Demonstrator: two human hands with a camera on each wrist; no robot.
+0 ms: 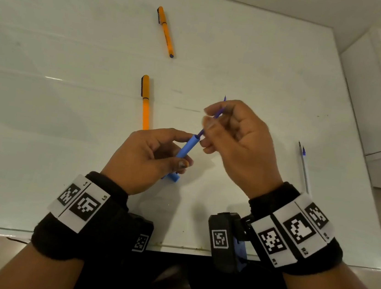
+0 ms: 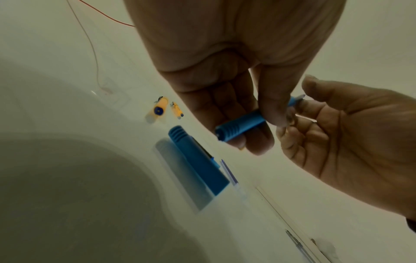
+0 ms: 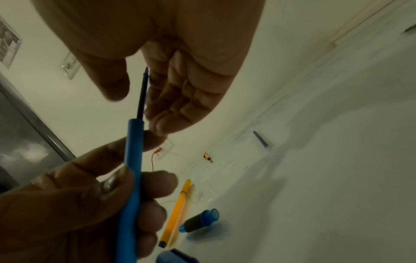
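Observation:
My left hand grips a blue pen barrel between thumb and fingers, tilted up to the right above the white table. My right hand pinches a thin purple refill whose lower end sits in the barrel's open mouth; its tip pokes out past the fingers. The right wrist view shows the refill rising out of the barrel. In the left wrist view the ribbed end of the barrel shows under the fingers.
Two orange pens lie on the table, one near and one far. A blue cap lies under my left hand, a small blue-and-dark pen piece beside it. A clear pen lies at the right. The table's front edge is close.

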